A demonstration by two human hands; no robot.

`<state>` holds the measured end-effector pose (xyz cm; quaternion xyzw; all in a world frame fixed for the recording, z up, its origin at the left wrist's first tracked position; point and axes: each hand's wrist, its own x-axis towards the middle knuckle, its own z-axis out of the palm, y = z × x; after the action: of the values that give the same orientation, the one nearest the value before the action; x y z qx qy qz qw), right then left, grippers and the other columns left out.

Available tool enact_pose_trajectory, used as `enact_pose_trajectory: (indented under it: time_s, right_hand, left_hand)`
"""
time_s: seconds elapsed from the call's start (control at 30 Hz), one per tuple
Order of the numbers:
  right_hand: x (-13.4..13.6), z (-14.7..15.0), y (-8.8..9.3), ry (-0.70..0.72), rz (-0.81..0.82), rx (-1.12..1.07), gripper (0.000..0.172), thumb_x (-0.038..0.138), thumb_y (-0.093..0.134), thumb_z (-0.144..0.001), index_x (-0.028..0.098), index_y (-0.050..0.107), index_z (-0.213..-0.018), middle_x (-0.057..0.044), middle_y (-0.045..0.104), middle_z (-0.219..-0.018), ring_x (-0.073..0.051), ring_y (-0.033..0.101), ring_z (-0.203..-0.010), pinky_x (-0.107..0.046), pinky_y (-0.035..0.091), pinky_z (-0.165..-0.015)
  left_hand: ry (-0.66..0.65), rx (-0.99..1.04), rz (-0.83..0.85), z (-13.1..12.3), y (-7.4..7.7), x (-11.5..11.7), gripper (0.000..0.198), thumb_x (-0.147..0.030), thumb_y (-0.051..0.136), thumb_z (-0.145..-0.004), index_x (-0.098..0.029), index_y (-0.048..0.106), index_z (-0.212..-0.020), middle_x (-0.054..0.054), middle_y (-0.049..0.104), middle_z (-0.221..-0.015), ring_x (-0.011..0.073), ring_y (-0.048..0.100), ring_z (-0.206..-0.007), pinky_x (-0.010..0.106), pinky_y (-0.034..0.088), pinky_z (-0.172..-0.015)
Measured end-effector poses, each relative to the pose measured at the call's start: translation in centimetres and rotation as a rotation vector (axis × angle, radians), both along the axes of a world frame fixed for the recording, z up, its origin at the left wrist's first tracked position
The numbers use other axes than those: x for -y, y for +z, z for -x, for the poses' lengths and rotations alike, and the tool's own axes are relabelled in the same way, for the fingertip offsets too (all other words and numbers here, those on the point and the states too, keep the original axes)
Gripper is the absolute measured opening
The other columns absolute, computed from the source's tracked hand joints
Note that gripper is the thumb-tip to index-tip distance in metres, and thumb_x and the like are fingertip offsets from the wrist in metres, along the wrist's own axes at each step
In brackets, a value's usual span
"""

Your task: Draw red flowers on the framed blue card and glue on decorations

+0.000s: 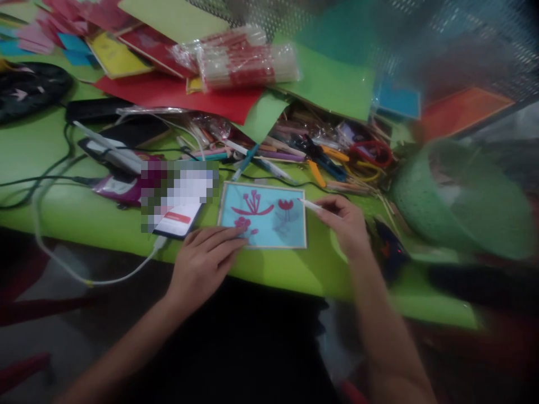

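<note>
The green counter is the biggest thing here, and the blue card lies flat near its close edge, maybe so both hands can get to it easily. A big green bowl sits to the right of the card, out of the way. A red sheet lies beyond the card, likely pushed back to make room. The left hand rests on the card's near left corner, its fingers almost straight and close together, I think to keep the card from sliding. The right hand is by the card's right side, its fingers pinched around a thin white pen. That tight grip would help steer the tip, which is over the card's right part; I can't tell if it touches. A phone lies just left of the card, its lit screen facing up, perhaps for easy looking. Smallest are the red flowers on the card, left of the pen tip.
</note>
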<state>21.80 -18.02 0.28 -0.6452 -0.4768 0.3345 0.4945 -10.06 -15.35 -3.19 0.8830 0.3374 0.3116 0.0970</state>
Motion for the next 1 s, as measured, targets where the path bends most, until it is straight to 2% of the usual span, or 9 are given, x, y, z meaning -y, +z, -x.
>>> enact_pose_trajectory:
  time_s: [0.3, 0.43, 0.5, 0.6, 0.77, 1.0]
  right_hand:
    - [-1.7, 0.1, -0.9, 0.038, 0.048, 0.026, 0.015, 0.031, 0.083, -0.074, 0.023, 0.081, -0.086, 0.0, 0.076, -0.081, -0.016, 0.064, -0.072, -0.029, 0.049, -0.068]
    - [-1.8, 0.0, -1.1, 0.027, 0.016, 0.057, 0.02, 0.031, 0.082, -0.076, 0.026, 0.081, -0.095, 0.004, 0.066, -0.071, -0.012, 0.052, -0.063, -0.026, 0.041, -0.059]
    - [-1.5, -0.1, -1.2, 0.04, 0.026, 0.078, 0.019, 0.032, 0.081, -0.078, 0.026, 0.081, -0.095, 0.004, 0.066, -0.072, -0.013, 0.053, -0.063, -0.026, 0.04, -0.059]
    - [-1.0, -0.2, -1.1, 0.07, 0.055, 0.126, 0.014, 0.032, 0.08, -0.081, 0.024, 0.081, -0.092, 0.001, 0.073, -0.079, -0.015, 0.06, -0.069, -0.028, 0.045, -0.063]
    - [-0.7, -0.2, -0.3, 0.115, 0.056, 0.254, 0.011, 0.03, 0.078, -0.084, 0.023, 0.082, -0.091, -0.002, 0.078, -0.084, -0.018, 0.067, -0.074, -0.03, 0.051, -0.067]
    - [-0.9, 0.0, 0.4, 0.178, 0.053, 0.345, 0.007, 0.025, 0.078, -0.084, 0.023, 0.083, -0.09, -0.002, 0.079, -0.082, -0.019, 0.07, -0.076, -0.03, 0.052, -0.069]
  left_hand:
    - [-0.128, 0.0, 0.052, 0.0, 1.4, -0.1, 0.024, -0.015, 0.066, -0.098, -0.023, 0.072, -0.12, 0.004, 0.077, -0.13, 0.0251, 0.07, -0.118, 0.044, 0.048, -0.099]
    - [-0.35, -0.025, 0.058, -2.1, 2.0, 0.6, 0.024, -0.024, 0.059, -0.104, -0.022, 0.07, -0.125, 0.002, 0.074, -0.136, 0.0236, 0.068, -0.123, 0.043, 0.043, -0.108]
    - [-0.412, -0.046, 0.059, -3.3, 1.8, 0.7, 0.026, -0.028, 0.053, -0.107, -0.021, 0.07, -0.126, 0.002, 0.073, -0.139, 0.0233, 0.067, -0.125, 0.043, 0.04, -0.112]
    - [-0.438, -0.081, 0.082, -4.4, 1.2, 0.6, 0.03, -0.029, 0.049, -0.108, -0.02, 0.068, -0.129, 0.003, 0.07, -0.143, 0.0228, 0.065, -0.127, 0.042, 0.037, -0.114]
    - [-0.432, -0.115, 0.144, -4.4, 0.4, 0.7, 0.034, -0.032, 0.053, -0.107, -0.022, 0.064, -0.137, 0.0, 0.064, -0.15, 0.0217, 0.061, -0.131, 0.041, 0.033, -0.117]
    - [-0.426, -0.187, 0.202, -4.2, 0.3, 0.9, 0.054, -0.05, 0.064, -0.1, -0.025, 0.058, -0.147, -0.001, 0.053, -0.161, 0.0241, 0.052, -0.141, 0.042, 0.025, -0.124]
